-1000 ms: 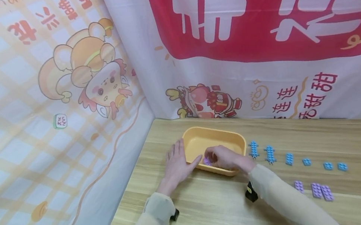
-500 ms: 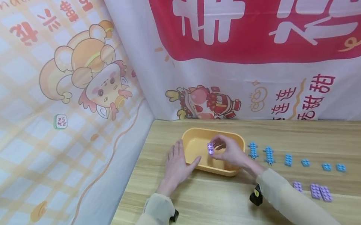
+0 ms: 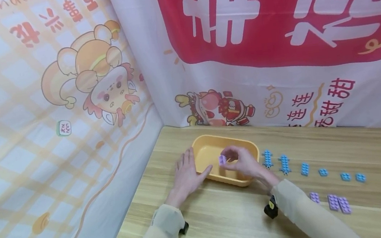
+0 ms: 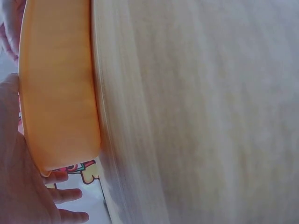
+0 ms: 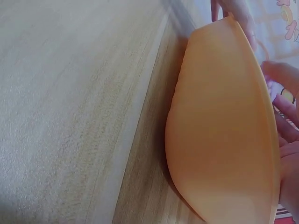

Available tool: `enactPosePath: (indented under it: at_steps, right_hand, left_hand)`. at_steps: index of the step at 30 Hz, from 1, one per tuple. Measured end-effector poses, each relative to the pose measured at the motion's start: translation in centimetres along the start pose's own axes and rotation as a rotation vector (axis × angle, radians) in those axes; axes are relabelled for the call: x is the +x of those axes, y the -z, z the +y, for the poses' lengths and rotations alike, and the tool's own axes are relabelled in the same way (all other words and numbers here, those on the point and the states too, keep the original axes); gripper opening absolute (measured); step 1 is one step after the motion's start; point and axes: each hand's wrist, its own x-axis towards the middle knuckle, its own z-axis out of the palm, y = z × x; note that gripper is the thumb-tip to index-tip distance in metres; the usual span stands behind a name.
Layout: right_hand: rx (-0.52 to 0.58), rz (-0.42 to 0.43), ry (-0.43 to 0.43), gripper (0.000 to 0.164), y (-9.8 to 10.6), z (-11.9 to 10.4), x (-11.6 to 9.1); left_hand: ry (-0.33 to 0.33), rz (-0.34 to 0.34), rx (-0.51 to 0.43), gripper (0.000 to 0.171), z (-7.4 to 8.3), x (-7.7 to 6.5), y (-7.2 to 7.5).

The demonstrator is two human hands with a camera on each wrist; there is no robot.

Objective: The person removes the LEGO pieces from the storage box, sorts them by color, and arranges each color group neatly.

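A yellow-orange plastic tub (image 3: pixel 202 138) stands on the wooden table. My left hand (image 3: pixel 187 175) rests against its left end, fingers straight and spread, thumb along the near rim. The left wrist view shows this hand (image 4: pixel 23 182) at the tub's corner (image 4: pixel 60 102), fingertips reaching past it. Over the inside of the tub, my right hand (image 3: pixel 241 162) pinches a small purple building brick (image 3: pixel 222 160) between thumb and fingers. From the right wrist, the tub wall (image 5: pixel 219 121) hides most of that hand (image 5: pixel 287 126); only a sliver of the brick shows.
Right of the tub, a row of blue building pieces (image 3: pixel 305 169) runs along the table, two of them long with side pegs (image 3: pixel 284 164). Nearer me lie purple bricks (image 3: pixel 333 202), one partly behind my right sleeve (image 3: pixel 294 205). Printed cloths hang behind and to the left.
My right hand has lifted the purple brick up from the tub's near side, then turned it slightly. My left hand has stayed at the tub's left end.
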Motion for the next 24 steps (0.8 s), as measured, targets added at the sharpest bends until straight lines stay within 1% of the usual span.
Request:
enactPosePath:
  at_steps: [3, 8, 12, 17, 20, 24]
  right_hand:
    - [-0.001, -0.002, -0.013, 0.036, -0.01, 0.19, -0.01]
    - [-0.007, 0.005, -0.004, 0.038, -0.04, 0.27, 0.02]
    - [-0.032, 0.008, 0.029, 0.04, -0.04, 0.25, 0.08]
    - [-0.068, 0.011, 0.087, 0.042, -0.02, 0.36, 0.1]
    - [-0.091, 0.015, 0.087, 0.044, -0.06, 0.35, 0.11]
    - [-0.132, 0.02, 0.05, 0.046, -0.05, 0.14, 0.01]
  left_hand:
    - [0.0, -0.002, 0.005, 0.117, -0.03, -0.02, -0.01]
    - [0.0, 0.001, -0.009, 0.115, -0.05, -0.02, -0.03]
    - [0.003, -0.003, -0.006, 0.115, -0.02, 0.01, -0.01]
    - [-0.007, 0.011, -0.019, 0.113, -0.03, 0.03, 0.01]
    - [-0.009, 0.016, -0.024, 0.112, -0.07, 0.12, -0.05]
    - [-0.007, 0.016, -0.024, 0.112, -0.1, 0.16, -0.08]
